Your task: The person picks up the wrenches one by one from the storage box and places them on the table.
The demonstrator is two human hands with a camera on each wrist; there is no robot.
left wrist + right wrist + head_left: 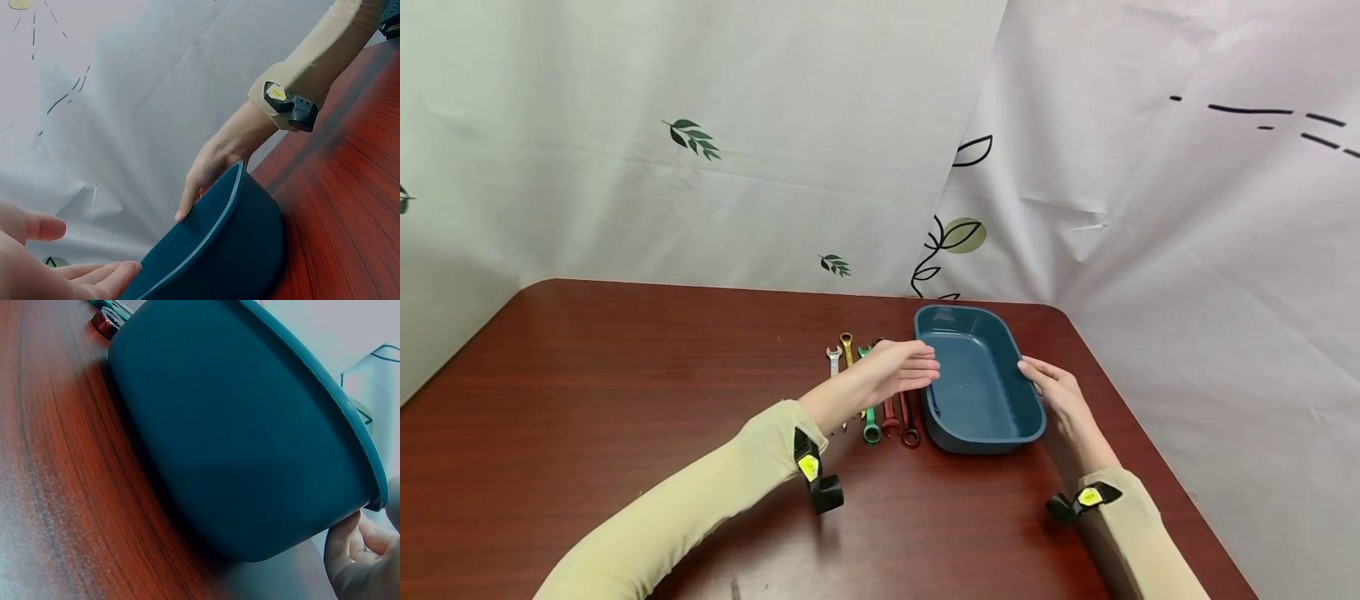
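A blue plastic basin (973,387) stands on the right part of the table. My right hand (1060,396) grips its right rim, the thumb over the edge and curled fingers (340,540) beneath the rim in the right wrist view. My left hand (898,368) is at the basin's left rim with straight fingers; in the left wrist view its thumb stands apart from them. Under and around the left hand lie several combination wrenches, among them a silver wrench (834,358), a gold wrench (847,346), a green wrench (871,429) and a red wrench (891,423). My left hand partly hides them.
The reddish-brown wooden table (625,383) extends far to the left of the wrenches. A pale patterned cloth (775,192) hangs behind the table and along its right side. Black camera mounts are strapped on both wrists.
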